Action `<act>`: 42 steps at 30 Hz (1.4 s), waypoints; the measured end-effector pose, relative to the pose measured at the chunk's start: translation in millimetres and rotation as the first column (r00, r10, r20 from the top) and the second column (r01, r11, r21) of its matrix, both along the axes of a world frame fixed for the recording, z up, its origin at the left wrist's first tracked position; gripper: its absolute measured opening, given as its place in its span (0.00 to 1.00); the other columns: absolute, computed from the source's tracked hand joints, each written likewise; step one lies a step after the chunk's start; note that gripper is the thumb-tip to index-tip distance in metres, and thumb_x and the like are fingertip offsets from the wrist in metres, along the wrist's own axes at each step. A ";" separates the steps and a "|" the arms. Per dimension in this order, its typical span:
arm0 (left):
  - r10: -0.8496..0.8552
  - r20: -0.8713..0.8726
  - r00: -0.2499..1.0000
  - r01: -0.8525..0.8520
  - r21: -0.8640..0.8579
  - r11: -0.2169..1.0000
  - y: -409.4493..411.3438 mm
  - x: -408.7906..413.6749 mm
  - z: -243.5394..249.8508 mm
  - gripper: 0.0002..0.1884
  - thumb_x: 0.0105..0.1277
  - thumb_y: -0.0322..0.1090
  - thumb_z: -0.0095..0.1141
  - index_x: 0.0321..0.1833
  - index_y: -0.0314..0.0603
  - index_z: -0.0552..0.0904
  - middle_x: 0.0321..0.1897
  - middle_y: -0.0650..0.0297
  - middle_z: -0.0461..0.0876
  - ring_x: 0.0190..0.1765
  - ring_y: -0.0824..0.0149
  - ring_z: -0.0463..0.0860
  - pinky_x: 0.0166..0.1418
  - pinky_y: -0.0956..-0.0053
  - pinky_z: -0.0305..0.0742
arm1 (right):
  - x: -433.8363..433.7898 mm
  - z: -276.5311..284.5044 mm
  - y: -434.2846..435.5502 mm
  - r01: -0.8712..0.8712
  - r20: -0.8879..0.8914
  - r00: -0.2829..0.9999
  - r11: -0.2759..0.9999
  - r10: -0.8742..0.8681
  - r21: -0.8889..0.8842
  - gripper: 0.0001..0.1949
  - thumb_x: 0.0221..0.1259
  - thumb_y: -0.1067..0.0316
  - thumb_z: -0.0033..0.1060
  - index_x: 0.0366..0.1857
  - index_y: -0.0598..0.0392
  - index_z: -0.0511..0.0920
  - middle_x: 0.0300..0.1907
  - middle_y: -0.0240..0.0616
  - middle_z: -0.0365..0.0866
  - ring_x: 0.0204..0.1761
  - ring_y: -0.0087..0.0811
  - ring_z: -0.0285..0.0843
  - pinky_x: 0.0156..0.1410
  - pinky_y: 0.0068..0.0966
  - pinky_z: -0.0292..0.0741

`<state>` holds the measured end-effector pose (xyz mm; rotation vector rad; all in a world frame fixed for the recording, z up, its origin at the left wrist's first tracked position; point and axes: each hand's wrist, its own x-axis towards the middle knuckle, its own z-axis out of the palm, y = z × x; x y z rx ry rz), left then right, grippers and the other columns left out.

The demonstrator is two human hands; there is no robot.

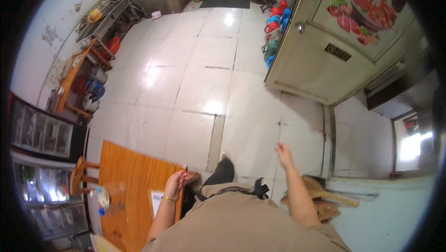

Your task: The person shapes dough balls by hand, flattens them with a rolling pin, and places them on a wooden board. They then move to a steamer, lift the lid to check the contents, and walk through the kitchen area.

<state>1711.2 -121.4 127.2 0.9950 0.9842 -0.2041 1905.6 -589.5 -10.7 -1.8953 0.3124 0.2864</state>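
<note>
My left hand point(177, 184) hangs over the near edge of an orange wooden table point(136, 175), its fingers loosely curled and nothing visible in them. A gold-coloured bangle point(169, 199) circles that wrist. Close by it, a framed white sheet point(156, 199) lies on the tabletop, partly covered by my forearm. Out in front on the other side, my right hand point(284, 155) is held above the pale floor tiles point(251, 137) with relaxed fingers and no object in it. Below my body one dark-trousered leg point(222, 172) steps forward.
A cream door point(299, 67) with a food poster stands open at right. Red and blue jugs point(273, 25) line the floor behind it. Wooden stools point(317, 192) are beside my right arm. Leftward are a glass-front cabinet point(41, 130) and an orange bench point(75, 71); a dark mat point(224, 0) lies far ahead.
</note>
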 end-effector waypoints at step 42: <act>-0.683 0.220 0.696 0.266 0.805 0.531 350.7 1971.0 -120.4 0.21 0.72 0.46 0.53 0.52 0.32 0.81 0.43 0.52 0.86 0.48 0.60 0.83 0.55 0.68 0.76 | 1407.8 -46.7 119.3 -0.053 -0.893 0.336 0.941 -0.299 -0.335 0.17 0.66 0.55 0.53 0.41 0.60 0.83 0.39 0.46 0.82 0.42 0.39 0.80 0.47 0.34 0.75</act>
